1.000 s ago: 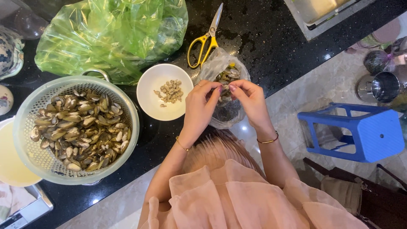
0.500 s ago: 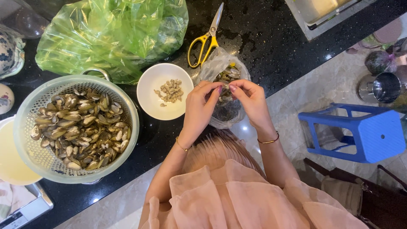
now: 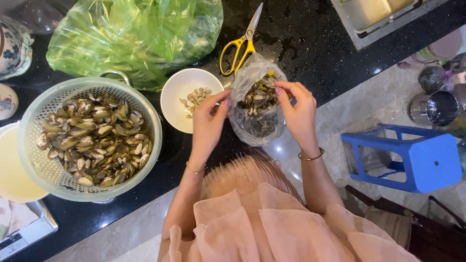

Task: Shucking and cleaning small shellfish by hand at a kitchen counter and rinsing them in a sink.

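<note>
One colander (image 3: 34,121), one white bowl (image 3: 177,92), one pair of scissors (image 3: 240,46), two plastic bags, one blue stool (image 3: 412,160).

There is one camera, high above the person. It looks straight down onto their head, both arms and the black counter (image 3: 310,43) filling the upper frame. The floor shows lower right.

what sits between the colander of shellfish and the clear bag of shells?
In the head view, a white bowl with a few bits of shelled meat sits between the colander and the clear bag. The left hand is also there, by the bag.
</note>
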